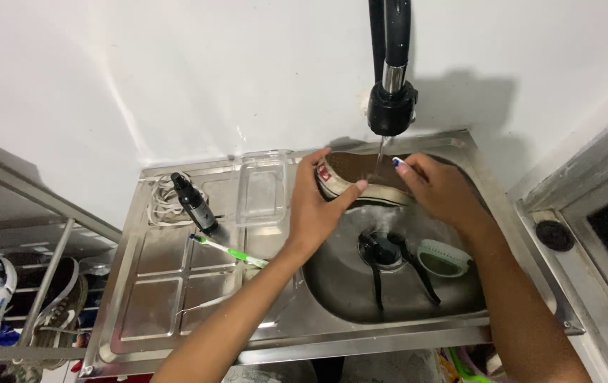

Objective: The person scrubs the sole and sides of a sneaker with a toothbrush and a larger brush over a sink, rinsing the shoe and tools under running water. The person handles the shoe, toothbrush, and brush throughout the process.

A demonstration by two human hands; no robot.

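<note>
currently the left hand (pixel 316 206) is gripping the shoe (pixel 360 176) sole-up under the tap (pixel 391 106) — water is hitting the sole. right hand (pixel 440 190) fingers are closing on a small brush (pixel 398 162), scrubbing over the sink (pixel 360 298).

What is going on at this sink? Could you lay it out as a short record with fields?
place: steel sink with a drainboard, below a black tap that runs water
left hand: grips the toe end of a dark shoe held under the stream
right hand: on the shoe's other end, holding a small brush
in the basin: scrub brush, dark laces by the drain
on the drainboard: green toothbrush, black spray bottle, white laces, clear tub
</note>
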